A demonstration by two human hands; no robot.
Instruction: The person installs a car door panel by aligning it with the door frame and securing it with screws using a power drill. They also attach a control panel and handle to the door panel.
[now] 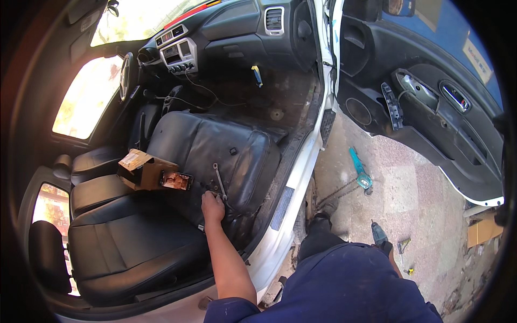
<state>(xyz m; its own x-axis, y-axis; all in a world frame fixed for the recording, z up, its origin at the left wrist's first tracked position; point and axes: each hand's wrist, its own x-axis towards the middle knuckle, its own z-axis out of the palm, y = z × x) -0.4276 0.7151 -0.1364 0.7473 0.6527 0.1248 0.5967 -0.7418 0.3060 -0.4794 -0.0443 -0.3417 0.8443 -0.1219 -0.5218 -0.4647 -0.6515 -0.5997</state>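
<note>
My left hand (213,206) reaches onto the black front seat (177,132), its fingers curled together over some small metal parts. What they pinch is too small to make out. Just beyond the fingertips lies a combination wrench (219,180), touching or very close to these parts. Down at my right side, my right hand (392,256) grips a teal and black power drill (378,233), its bit pointing forward above the ground. My body hides much of that hand. An open cardboard box (144,171) sits on the seat, with a lit phone (176,181) leaning against it.
The white door sill (280,202) runs beside me. An open door panel (425,116) has a loose switch panel (392,106) hanging from it. On the ground are a teal chain tool (360,169) and a small hand tool (403,245). A cable (207,91) crosses the cabin.
</note>
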